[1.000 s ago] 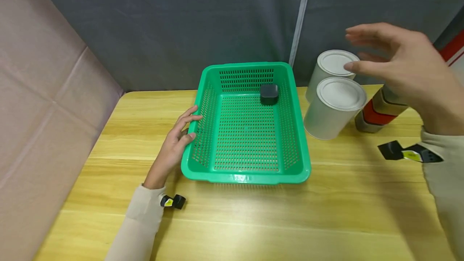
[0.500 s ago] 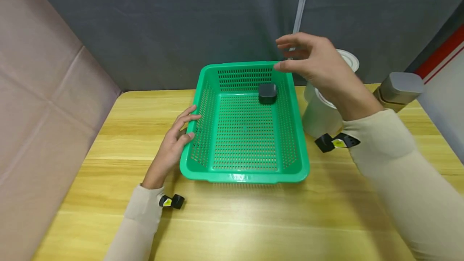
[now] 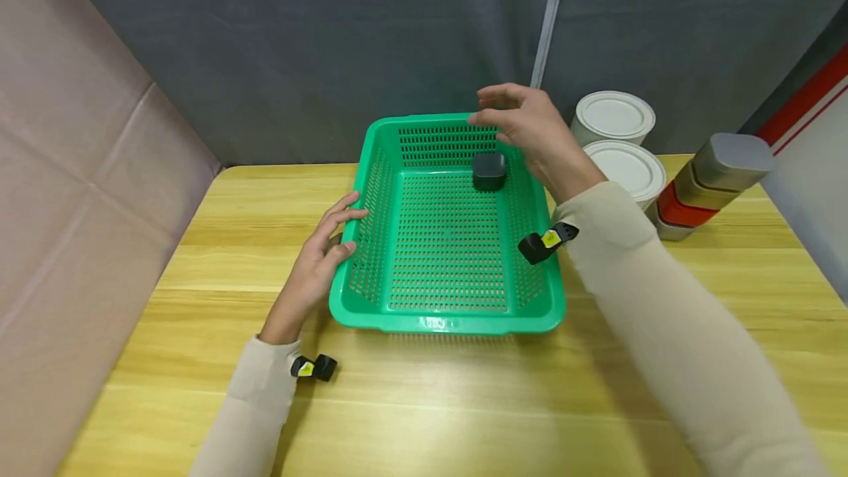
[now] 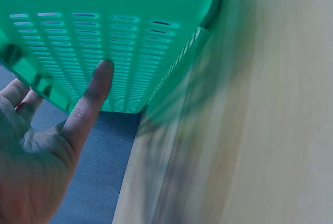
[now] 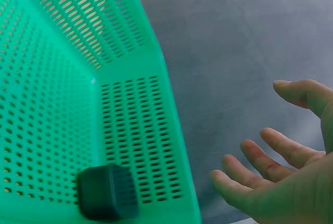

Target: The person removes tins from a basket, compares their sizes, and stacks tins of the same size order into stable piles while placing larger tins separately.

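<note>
A green plastic basket with slotted walls lies on the wooden table. My left hand rests at its left side, fingertips at the rim; in the left wrist view the thumb lies straight along the outer wall. Inside, at the back right corner, sits a small black rounded box. My right hand hovers over that corner, fingers apart and loosely bent. Nothing is in this hand in the right wrist view, where the black box stays against the basket wall.
Two pale cylindrical canisters with white lids stand right of the basket, partly behind the right arm. Beyond them stands a stack of rounded square boxes in grey, gold and red. A dark grey curtain hangs behind the table.
My right hand has moved left from above the canisters and stacked boxes to the basket's back right corner. The left hand, basket and black box have stayed in place.
</note>
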The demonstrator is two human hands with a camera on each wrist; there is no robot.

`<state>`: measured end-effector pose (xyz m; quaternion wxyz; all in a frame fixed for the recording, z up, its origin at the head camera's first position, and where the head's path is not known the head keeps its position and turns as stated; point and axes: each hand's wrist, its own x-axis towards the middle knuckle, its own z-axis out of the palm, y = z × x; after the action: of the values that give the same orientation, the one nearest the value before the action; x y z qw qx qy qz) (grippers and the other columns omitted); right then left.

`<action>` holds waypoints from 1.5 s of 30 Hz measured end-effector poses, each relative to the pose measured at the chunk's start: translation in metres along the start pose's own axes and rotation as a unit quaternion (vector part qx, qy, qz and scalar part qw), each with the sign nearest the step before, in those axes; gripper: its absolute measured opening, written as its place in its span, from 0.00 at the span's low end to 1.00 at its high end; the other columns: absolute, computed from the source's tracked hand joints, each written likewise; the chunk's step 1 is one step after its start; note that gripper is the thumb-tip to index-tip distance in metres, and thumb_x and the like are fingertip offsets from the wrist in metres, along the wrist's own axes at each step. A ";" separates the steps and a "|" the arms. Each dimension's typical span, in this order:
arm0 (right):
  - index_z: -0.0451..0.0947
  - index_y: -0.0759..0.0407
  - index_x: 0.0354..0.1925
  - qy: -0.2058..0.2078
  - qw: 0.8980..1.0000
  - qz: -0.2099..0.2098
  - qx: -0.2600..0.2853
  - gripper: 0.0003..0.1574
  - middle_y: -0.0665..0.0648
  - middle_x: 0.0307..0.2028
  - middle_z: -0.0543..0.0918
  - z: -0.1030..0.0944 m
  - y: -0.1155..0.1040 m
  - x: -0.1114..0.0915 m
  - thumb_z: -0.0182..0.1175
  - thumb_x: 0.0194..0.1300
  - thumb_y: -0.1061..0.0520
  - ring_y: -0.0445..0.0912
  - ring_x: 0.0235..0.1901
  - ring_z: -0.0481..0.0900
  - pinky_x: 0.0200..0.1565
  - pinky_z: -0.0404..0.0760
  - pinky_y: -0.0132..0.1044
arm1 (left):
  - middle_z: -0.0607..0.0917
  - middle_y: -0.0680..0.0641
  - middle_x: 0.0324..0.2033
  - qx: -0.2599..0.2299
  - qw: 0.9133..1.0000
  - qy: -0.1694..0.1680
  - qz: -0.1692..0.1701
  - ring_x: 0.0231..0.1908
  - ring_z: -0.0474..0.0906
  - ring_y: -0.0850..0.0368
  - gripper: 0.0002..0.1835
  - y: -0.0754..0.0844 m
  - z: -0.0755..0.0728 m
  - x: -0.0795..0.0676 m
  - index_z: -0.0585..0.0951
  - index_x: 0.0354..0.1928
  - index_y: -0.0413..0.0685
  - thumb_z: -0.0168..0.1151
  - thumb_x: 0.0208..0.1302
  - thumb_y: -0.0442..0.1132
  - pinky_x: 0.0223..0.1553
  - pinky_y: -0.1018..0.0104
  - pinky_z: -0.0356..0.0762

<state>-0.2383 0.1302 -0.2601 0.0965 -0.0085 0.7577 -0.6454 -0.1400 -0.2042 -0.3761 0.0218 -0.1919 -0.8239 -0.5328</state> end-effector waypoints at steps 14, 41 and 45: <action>0.69 0.51 0.76 -0.014 0.997 0.056 -0.051 0.37 0.50 0.78 0.66 0.009 0.027 0.025 0.65 0.73 0.50 0.52 0.80 0.58 0.79 0.58 0.54 | 0.59 0.52 0.82 -0.005 1.000 0.003 -0.001 0.83 0.47 0.51 0.27 0.000 0.002 -0.001 0.73 0.71 0.42 0.47 0.71 0.28 0.74 0.24 0.51; 0.64 0.57 0.78 -0.034 0.989 0.068 -0.128 0.40 0.58 0.79 0.65 0.012 0.048 0.039 0.64 0.73 0.52 0.57 0.79 0.60 0.78 0.62 0.55 | 0.59 0.51 0.82 -0.007 1.000 0.003 0.004 0.83 0.48 0.50 0.27 0.005 0.005 -0.004 0.72 0.71 0.42 0.47 0.71 0.29 0.74 0.24 0.52; 0.63 0.57 0.79 -0.040 0.986 0.073 -0.143 0.42 0.58 0.79 0.64 0.014 0.050 0.039 0.64 0.73 0.53 0.57 0.79 0.61 0.78 0.62 0.56 | 0.59 0.51 0.82 -0.005 1.000 0.004 0.004 0.83 0.48 0.49 0.27 0.005 0.004 -0.004 0.72 0.71 0.42 0.47 0.71 0.29 0.74 0.24 0.52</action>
<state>-0.2685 0.1192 -0.3161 0.1712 0.0071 0.8365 -0.5204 -0.1337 -0.1998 -0.3749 0.0261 -0.1927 -0.8202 -0.5380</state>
